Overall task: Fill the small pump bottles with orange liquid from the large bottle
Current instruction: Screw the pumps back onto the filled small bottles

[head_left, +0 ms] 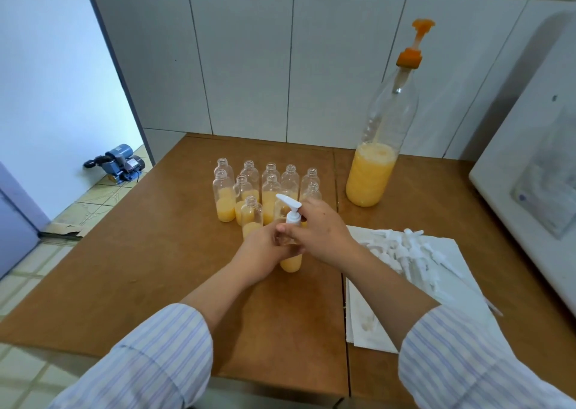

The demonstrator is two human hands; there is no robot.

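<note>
Eleven small clear plastic bottles (249, 190) are standing uncapped in a tight cluster on the brown wooden table (124, 268), four or so of them holding pale orange liquid low down (some are hidden behind others, so the count of filled ones is uncertain). A twelfth small bottle (291, 260), part-filled with the same cloudy orange, is standing in front of the cluster, where the left hand (265, 253) is curling its fingers round the body while the right hand (321, 231) is pinching the collar of a white pump top (290, 210) seated on its neck. One large clear bottle (378, 147), roughly a third full and carrying an orange pump, is standing behind to the right. A loose heap of white pump tops (414, 253) is lying on white paper (374, 324).
</note>
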